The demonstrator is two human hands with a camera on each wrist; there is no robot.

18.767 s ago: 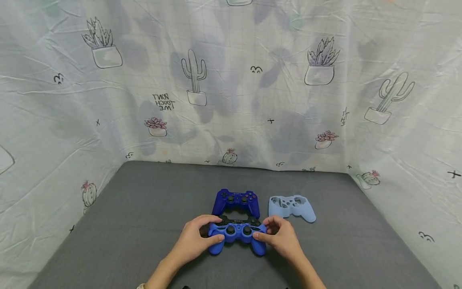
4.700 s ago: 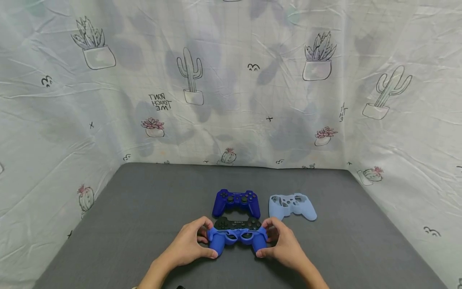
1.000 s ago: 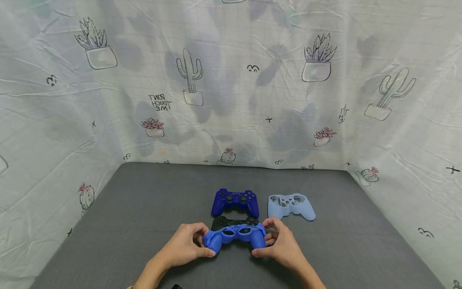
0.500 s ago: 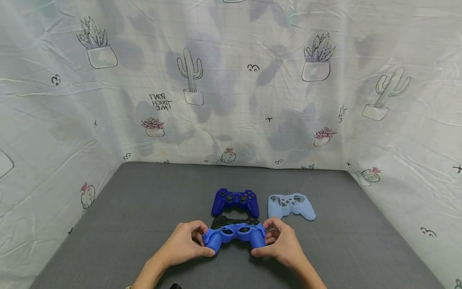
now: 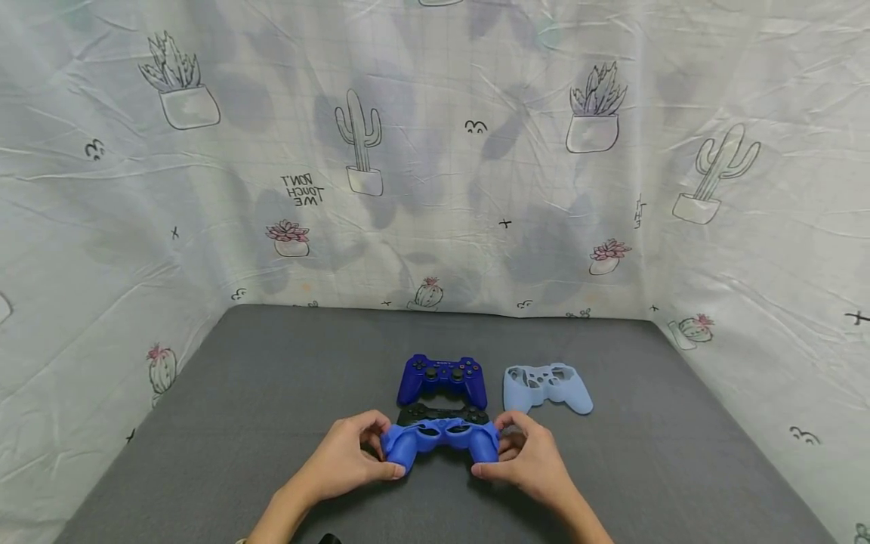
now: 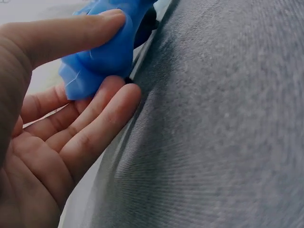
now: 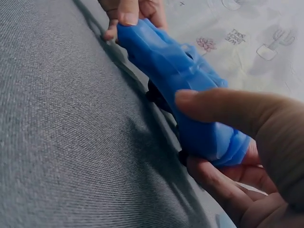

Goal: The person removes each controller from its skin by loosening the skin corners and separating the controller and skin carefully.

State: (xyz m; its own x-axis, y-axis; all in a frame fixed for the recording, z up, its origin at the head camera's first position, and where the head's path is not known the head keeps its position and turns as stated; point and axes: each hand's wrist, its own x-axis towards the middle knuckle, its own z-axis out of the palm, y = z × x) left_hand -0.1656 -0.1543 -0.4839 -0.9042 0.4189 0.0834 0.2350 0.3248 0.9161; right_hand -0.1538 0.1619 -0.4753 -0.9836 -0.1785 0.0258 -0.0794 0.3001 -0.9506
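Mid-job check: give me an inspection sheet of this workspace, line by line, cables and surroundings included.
Surface: grey tabletop, looks flat.
Job's things: bright blue cover over the near part of a black controller; the controller's far edge shows bare.
Clutter: dark blue controller just beyond the black one; light blue cover to its right; black object cut off at the head view's bottom edge, unidentifiable.
Grippers: left hand and right hand each hold one side of the bright blue cover.
Cables: nothing seen.
Surroundings: white sheet printed with potted plants.
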